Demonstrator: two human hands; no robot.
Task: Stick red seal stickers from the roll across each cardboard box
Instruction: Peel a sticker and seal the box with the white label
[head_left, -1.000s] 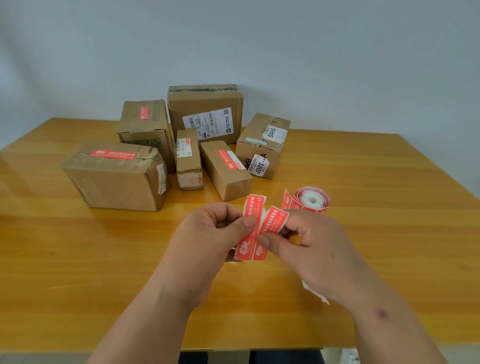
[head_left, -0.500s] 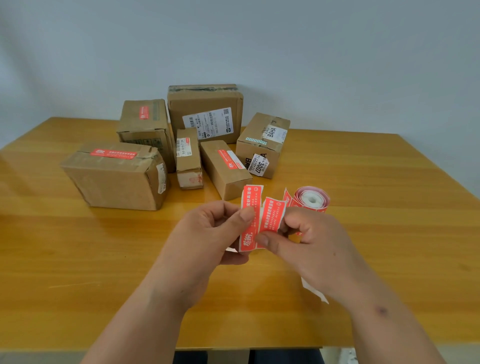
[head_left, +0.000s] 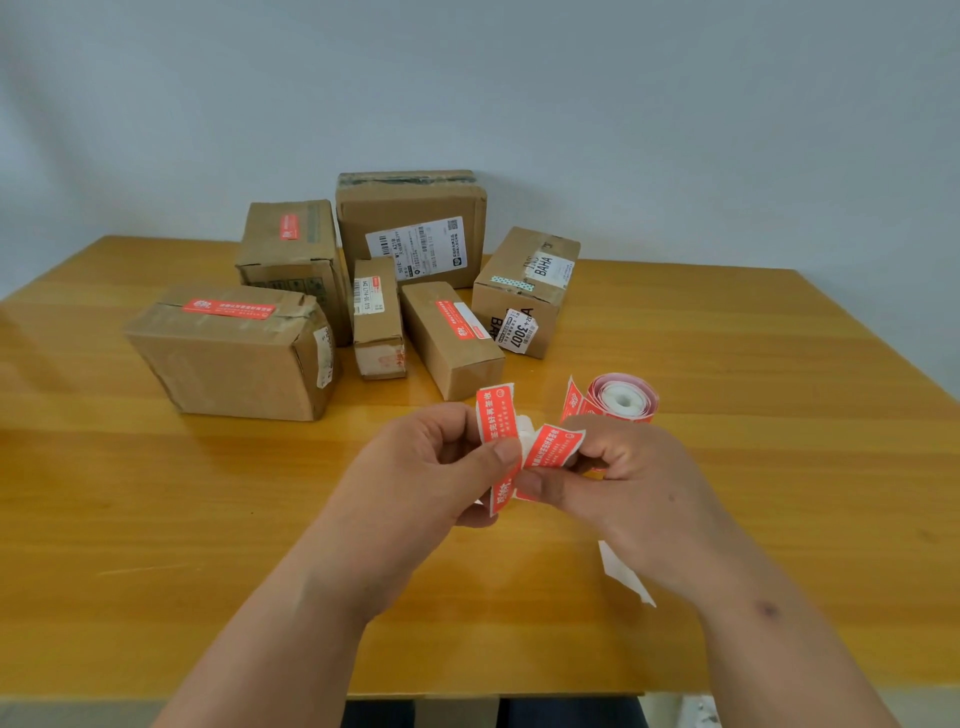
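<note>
Hands meet above the wooden table (head_left: 156, 519): the left hand (head_left: 431, 467) pinches an upright red seal sticker (head_left: 496, 421) between thumb and fingers, while the right hand (head_left: 623, 488) pinches a second sticker (head_left: 550, 447) beside it. Just behind sits the sticker roll (head_left: 623, 402); six cardboard boxes (head_left: 234, 358) cluster farther back.

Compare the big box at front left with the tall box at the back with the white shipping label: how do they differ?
The front-left box carries a red seal sticker along its top seam; the back box shows none. The back box has a large white shipping label on its front; the front-left box has only a small label on its right end. The front-left box lies low, the back box stands taller. Both are brown cardboard on the table.
</note>
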